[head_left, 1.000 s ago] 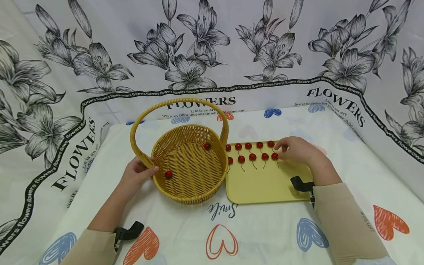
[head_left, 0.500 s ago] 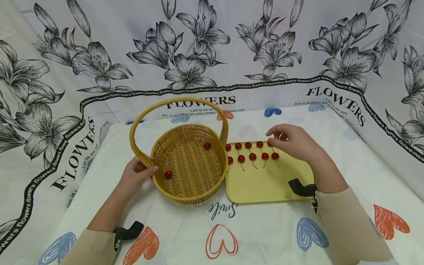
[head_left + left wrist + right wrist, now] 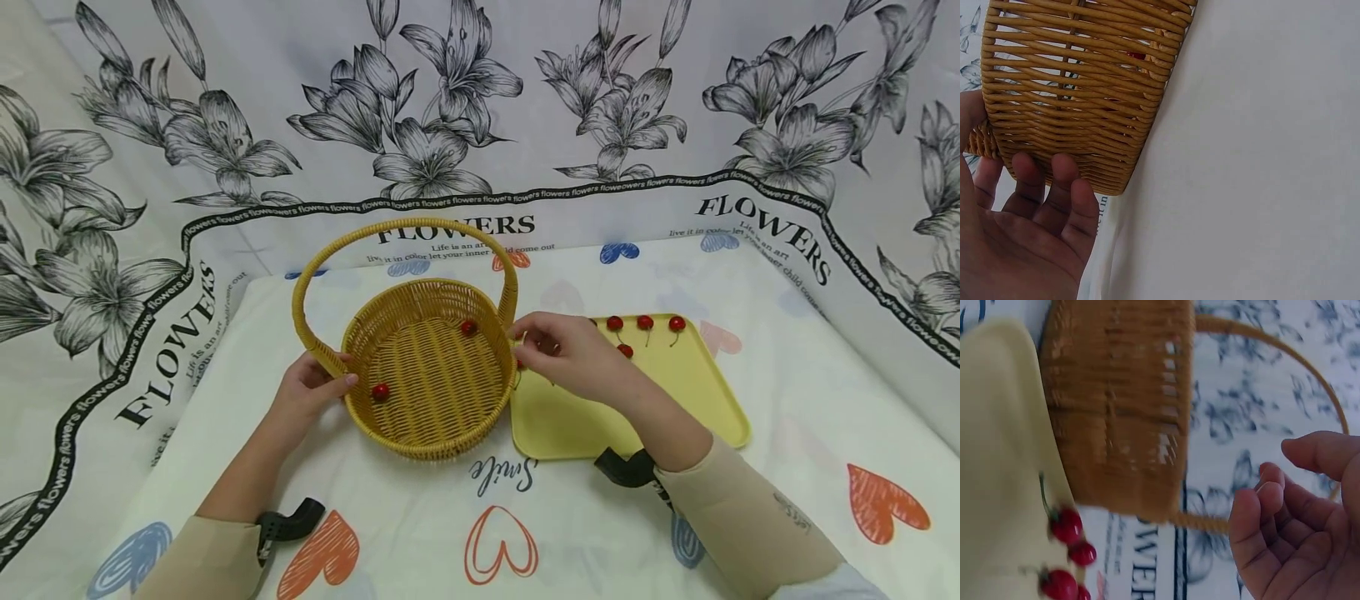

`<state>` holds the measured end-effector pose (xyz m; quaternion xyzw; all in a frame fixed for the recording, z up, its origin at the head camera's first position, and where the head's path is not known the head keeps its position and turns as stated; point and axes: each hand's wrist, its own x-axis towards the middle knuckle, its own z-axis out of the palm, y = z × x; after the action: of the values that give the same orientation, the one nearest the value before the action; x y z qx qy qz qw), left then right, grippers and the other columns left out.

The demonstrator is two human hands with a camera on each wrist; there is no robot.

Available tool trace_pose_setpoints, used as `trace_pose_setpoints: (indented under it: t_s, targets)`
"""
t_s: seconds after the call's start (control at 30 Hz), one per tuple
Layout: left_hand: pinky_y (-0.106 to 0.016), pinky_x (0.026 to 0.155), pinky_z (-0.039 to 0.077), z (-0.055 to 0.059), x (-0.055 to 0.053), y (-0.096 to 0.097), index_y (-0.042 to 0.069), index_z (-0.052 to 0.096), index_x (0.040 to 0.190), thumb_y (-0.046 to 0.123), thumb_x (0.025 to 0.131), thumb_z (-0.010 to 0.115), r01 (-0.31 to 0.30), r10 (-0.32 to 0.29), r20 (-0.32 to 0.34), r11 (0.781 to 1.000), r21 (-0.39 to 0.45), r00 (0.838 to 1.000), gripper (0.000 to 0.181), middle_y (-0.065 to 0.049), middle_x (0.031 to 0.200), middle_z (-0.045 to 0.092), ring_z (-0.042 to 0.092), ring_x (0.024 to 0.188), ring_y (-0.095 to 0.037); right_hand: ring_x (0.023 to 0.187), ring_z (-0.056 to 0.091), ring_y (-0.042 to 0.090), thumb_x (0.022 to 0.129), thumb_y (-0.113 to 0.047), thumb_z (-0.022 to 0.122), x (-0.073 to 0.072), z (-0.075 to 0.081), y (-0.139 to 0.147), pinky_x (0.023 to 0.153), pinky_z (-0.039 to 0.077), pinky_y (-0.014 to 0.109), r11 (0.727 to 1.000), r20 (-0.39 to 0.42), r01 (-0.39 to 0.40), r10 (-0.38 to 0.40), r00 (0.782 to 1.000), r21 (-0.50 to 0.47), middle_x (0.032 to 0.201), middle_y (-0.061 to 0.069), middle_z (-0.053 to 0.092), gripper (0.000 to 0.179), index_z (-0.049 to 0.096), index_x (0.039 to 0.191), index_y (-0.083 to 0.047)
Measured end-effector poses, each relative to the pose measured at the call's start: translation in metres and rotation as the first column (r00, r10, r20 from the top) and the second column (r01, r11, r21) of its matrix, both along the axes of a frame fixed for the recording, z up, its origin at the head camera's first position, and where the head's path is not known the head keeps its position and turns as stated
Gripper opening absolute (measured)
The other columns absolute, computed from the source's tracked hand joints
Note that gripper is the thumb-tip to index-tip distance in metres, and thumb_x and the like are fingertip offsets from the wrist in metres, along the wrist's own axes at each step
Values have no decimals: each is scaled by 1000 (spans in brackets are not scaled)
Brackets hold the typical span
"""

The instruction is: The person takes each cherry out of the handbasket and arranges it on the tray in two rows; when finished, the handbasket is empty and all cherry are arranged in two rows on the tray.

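Note:
A round yellow-brown wicker basket [image 3: 431, 383] with a tall arched handle stands on the cloth. Inside it lie two red cherries, one cherry [image 3: 380, 392] at the left and another cherry [image 3: 468, 327] at the back right. My left hand [image 3: 307, 392] holds the basket's left side at the foot of the handle, thumb on the rim, fingers on the outer weave [image 3: 1072, 119]. Beside the right rim, over the yellow tray [image 3: 577, 433], is my right hand [image 3: 566, 354]. Its fingers [image 3: 1254, 519] are loosely bent, thumb apart, nothing visible between them.
Stemmed cherries [image 3: 645, 322] lie along the tray's back part, some hidden under my right hand. The tray's left edge meets the basket. A white cloth [image 3: 405, 533] with printed hearts covers the table, and a flowered curtain [image 3: 525, 125] hangs behind.
My right hand has moved left from the tray's right part to the basket's right rim, uncovering cherries at the back right. My left hand and the basket have stayed in place.

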<state>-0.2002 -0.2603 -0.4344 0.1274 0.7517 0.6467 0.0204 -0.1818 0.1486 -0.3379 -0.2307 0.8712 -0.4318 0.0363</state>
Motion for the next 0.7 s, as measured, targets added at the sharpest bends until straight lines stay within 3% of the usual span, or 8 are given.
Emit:
trace_pose_setpoints:
  t_s: [0.2,0.33,0.47,0.6,0.63,0.7]
  targets:
    - [-24,70,57,-1,-1,1,-7,54,124,-1,96,70,0,0,-8,1000,-8,1000,33,2,100,69,65,81,-12,74,55,15,100,-19,66,-11,-9,-47,62,47,28,996,-8,-50,50,999,79,87,-1,60,36,64,134,-6]
    - [-24,69,57,-2,-1,1,-9,53,124,-2,96,69,7,-7,-15,1000,4,1000,34,1,100,70,64,80,-12,66,51,13,100,-19,63,-29,-16,-77,61,44,28,973,10,-18,16,1000,230,82,2,62,50,54,146,-2]
    - [-25,68,57,-2,-2,1,-11,52,124,-2,96,69,15,-14,-25,1000,19,1000,34,-1,99,70,64,80,-13,51,42,12,104,-20,59,-49,-24,-100,53,39,29,926,110,-11,-33,993,378,71,6,57,60,36,154,5]
    - [-25,68,57,-2,-2,2,-12,52,124,-2,95,69,19,-18,-26,1000,21,999,35,-2,99,69,64,80,-14,42,34,11,108,-22,54,-67,-28,-118,45,34,27,854,244,-46,-96,965,519,59,4,51,71,15,159,8]
    - [-25,68,57,-2,-2,1,-13,51,124,-2,95,69,18,-18,-26,1000,22,1000,36,-2,99,69,63,80,-14,41,31,11,108,-22,52,-71,-29,-122,44,33,27,831,260,-57,-107,960,553,63,6,57,71,12,159,7]
    - [-25,68,57,-2,-2,-1,-13,51,125,-2,95,70,17,-16,-25,1000,15,1000,36,-2,99,69,64,80,-14,45,37,12,108,-20,51,-78,-31,-128,45,33,26,781,262,-78,-112,958,620,94,13,71,69,14,160,6]
